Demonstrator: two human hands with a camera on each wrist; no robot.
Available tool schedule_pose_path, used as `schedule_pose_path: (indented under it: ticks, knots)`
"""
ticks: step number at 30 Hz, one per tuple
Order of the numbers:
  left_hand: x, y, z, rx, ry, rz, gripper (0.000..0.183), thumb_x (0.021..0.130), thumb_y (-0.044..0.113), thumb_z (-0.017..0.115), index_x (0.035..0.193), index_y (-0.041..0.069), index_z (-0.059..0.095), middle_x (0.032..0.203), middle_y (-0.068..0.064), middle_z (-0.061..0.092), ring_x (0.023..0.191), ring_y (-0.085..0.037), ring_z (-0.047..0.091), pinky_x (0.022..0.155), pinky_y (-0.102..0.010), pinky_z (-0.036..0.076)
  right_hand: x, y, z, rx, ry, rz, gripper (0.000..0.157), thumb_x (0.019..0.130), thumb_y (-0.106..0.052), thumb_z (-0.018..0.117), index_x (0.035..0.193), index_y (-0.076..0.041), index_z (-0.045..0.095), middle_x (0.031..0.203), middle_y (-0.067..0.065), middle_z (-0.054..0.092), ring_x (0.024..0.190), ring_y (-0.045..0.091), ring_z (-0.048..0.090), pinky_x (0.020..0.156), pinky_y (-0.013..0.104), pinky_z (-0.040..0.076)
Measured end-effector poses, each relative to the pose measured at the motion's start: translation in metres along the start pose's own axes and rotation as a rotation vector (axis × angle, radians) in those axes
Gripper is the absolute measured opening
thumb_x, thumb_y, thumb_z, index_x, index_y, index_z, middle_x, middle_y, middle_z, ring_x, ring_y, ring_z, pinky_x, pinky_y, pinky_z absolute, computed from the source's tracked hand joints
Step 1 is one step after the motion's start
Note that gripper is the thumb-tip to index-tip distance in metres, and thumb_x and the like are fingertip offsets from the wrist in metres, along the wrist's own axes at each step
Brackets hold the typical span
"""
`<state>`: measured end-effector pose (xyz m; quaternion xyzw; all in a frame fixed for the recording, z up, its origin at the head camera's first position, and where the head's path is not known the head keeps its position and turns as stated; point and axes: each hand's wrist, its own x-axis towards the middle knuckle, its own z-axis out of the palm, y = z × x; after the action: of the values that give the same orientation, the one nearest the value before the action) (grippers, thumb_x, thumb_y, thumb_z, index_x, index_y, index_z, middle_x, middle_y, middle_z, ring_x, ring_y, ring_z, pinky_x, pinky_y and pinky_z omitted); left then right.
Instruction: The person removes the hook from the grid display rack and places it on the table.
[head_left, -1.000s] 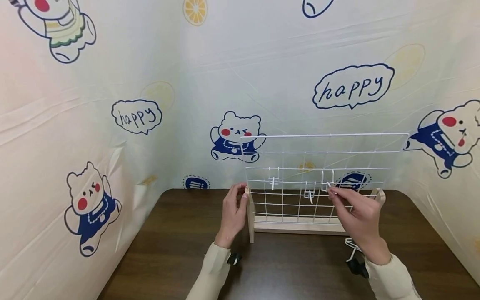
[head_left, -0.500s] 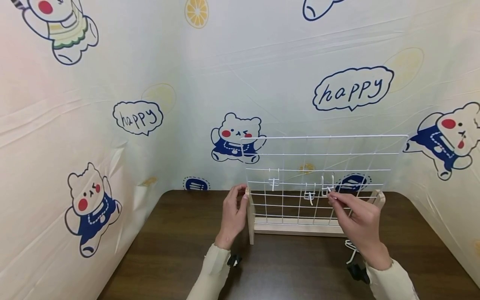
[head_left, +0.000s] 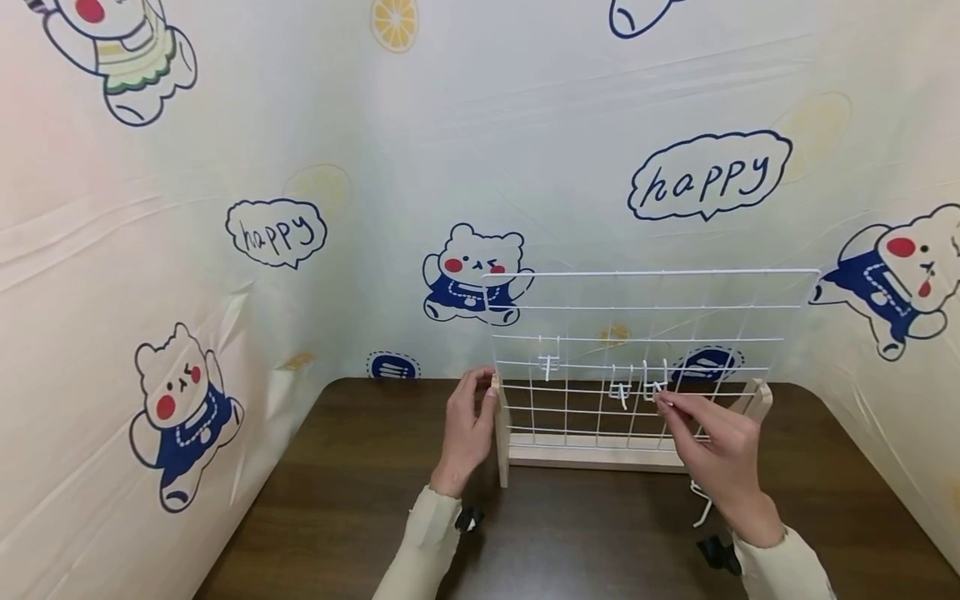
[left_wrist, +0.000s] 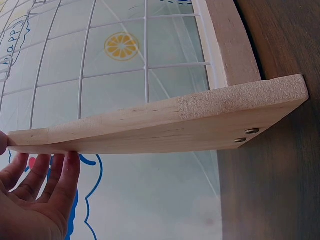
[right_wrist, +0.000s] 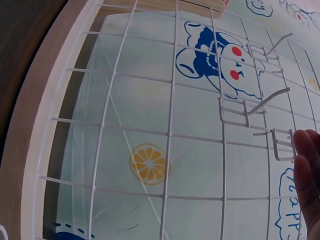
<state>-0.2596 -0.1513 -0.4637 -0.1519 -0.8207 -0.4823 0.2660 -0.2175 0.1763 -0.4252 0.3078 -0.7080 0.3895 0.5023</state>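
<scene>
A white wire grid rack (head_left: 570, 408) stands on a wooden base. My left hand (head_left: 469, 425) holds the upper end of its left wooden side post (head_left: 502, 442); in the left wrist view the thumb and fingers (left_wrist: 71, 172) lie on opposite sides of that post. Between thumb and fingertips, my right hand (head_left: 716, 442) pinches a white wire hook (head_left: 651, 388) against the grid. The right wrist view shows this hook's square frame (right_wrist: 284, 145), its prong hidden by the fingers. Two similar hooks hang on the grid, one left hook (head_left: 548, 364) and one middle hook (head_left: 619, 390).
Beside my right wrist, another white wire hook (head_left: 701, 507) lies on the dark wooden table (head_left: 600, 533), partly covered by the hand. The rack's right wooden post (head_left: 759, 402) stands behind the right hand. A printed cloth (head_left: 570, 125) surrounds the table's back and sides.
My right hand has lowered the pinched hook a little along the grid, to about the middle hook's height. My left hand has stayed on the side post.
</scene>
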Motion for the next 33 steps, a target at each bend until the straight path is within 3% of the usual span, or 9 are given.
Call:
schedule_pose_path:
  ticks: [12,20,26,33]
  knots:
    - [-0.001,-0.001,0.000,0.002,0.000,0.000,0.027,0.109,0.018,0.051,0.133,0.012,0.061,0.124,-0.007,0.068,0.109,-0.020,0.068,0.083,-0.031,0.059,-0.007,0.003,-0.001,-0.030,0.012,-0.016,0.045,0.103,-0.037,0.065,0.093,0.004,0.081,0.083,0.020,0.079,0.086,-0.004,0.073,0.087,0.002,0.048]
    - [-0.001,-0.002,0.001,-0.001,-0.006,-0.013,0.027,0.109,0.018,0.051,0.134,0.013,0.061,0.124,-0.006,0.067,0.110,-0.020,0.068,0.086,-0.033,0.060,-0.013,0.004,-0.005,-0.043,0.006,-0.007,0.043,0.102,-0.035,0.066,0.092,0.003,0.081,0.080,0.019,0.078,0.076,-0.003,0.071,0.081,0.002,0.049]
    - [-0.003,-0.001,0.001,-0.008,-0.017,-0.027,0.027,0.109,0.017,0.051,0.134,0.013,0.060,0.125,-0.008,0.067,0.111,-0.019,0.067,0.090,-0.035,0.060,-0.017,0.002,-0.008,-0.053,-0.027,0.030,0.047,0.102,-0.042,0.064,0.093,0.002,0.081,0.085,0.018,0.079,0.089,-0.011,0.071,0.086,0.003,0.049]
    - [-0.001,0.001,0.000,-0.003,-0.004,-0.006,0.027,0.108,0.016,0.052,0.133,0.011,0.061,0.124,-0.009,0.068,0.109,-0.022,0.069,0.085,-0.032,0.060,-0.019,0.003,-0.008,-0.030,-0.034,0.022,0.028,0.099,-0.024,0.072,0.094,0.002,0.081,0.085,0.019,0.079,0.090,-0.009,0.072,0.088,0.003,0.049]
